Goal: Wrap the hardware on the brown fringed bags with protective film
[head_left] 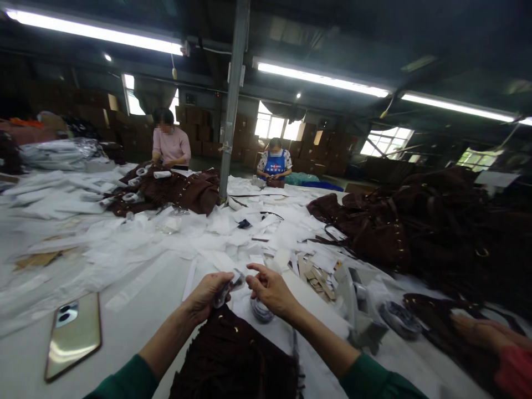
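Note:
My left hand (208, 295) is curled round a small crumpled clear-and-white wrapper (229, 288), held just above a dark brown fringed bag (233, 357) that lies in front of me. My right hand (269, 289) is next to it, fingers pinched together at the wrapper's right end. Both hands hover over the white table (137, 327). A roll of tape (261, 310) lies on the table just under my right hand.
A gold phone (73, 335) lies at the left. White paper scraps (249, 233) and cardboard tags (316, 277) litter the table. Brown bags are piled at the right (415, 233) and back left (174, 191). Another person's hand (482, 332) is at the right; two people work at the far side.

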`<state>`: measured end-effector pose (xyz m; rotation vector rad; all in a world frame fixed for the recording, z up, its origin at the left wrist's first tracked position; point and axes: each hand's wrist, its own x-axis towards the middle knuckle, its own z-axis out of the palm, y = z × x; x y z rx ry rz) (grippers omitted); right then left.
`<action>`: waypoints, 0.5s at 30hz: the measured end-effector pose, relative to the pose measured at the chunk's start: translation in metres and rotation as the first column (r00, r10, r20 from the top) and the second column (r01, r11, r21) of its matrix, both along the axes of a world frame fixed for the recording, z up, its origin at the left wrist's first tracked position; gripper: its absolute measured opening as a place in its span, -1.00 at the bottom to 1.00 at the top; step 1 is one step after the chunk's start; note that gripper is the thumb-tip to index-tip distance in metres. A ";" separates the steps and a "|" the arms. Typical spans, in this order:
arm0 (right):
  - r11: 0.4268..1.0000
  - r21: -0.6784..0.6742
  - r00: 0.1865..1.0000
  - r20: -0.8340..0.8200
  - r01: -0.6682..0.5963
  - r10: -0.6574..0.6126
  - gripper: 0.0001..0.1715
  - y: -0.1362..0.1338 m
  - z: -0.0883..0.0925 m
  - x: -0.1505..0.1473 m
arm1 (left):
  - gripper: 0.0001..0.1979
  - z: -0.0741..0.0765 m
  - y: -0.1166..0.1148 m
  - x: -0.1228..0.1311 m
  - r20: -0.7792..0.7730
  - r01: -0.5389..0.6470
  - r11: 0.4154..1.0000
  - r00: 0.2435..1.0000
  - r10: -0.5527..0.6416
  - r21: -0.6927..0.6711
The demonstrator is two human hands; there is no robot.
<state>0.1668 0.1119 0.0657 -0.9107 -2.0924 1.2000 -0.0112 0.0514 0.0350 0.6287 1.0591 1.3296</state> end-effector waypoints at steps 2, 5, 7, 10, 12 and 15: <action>0.998 -0.056 0.999 -0.034 0.015 -0.017 -0.47 -0.003 -0.013 -0.013 | -0.69 -0.002 -0.003 0.002 -0.034 0.019 1.000 0.999 -0.018 0.023; 0.999 -0.048 0.999 -0.038 0.025 -0.027 -0.55 -0.007 -0.025 -0.025 | -0.68 -0.006 -0.010 0.005 -0.033 0.048 0.998 0.998 -0.047 0.038; 0.999 -0.023 0.999 -0.033 0.031 -0.032 -0.62 -0.008 -0.030 -0.022 | -0.66 -0.014 -0.017 0.006 -0.014 0.044 0.999 0.999 -0.044 0.020; 0.994 0.007 0.994 -0.019 0.110 -0.110 -0.65 -0.003 -0.032 0.005 | -0.58 -0.031 -0.027 0.005 0.004 0.037 0.999 0.999 -0.037 -0.034; 0.978 0.029 0.978 -0.010 0.207 -0.207 -0.65 0.003 -0.030 0.033 | -0.50 -0.043 -0.031 0.004 0.022 0.000 0.996 1.000 0.002 -0.091; 0.938 0.059 0.940 -0.009 0.341 -0.341 -0.67 0.010 -0.026 0.070 | -0.40 -0.057 -0.034 0.004 0.027 -0.106 0.981 0.993 0.112 -0.164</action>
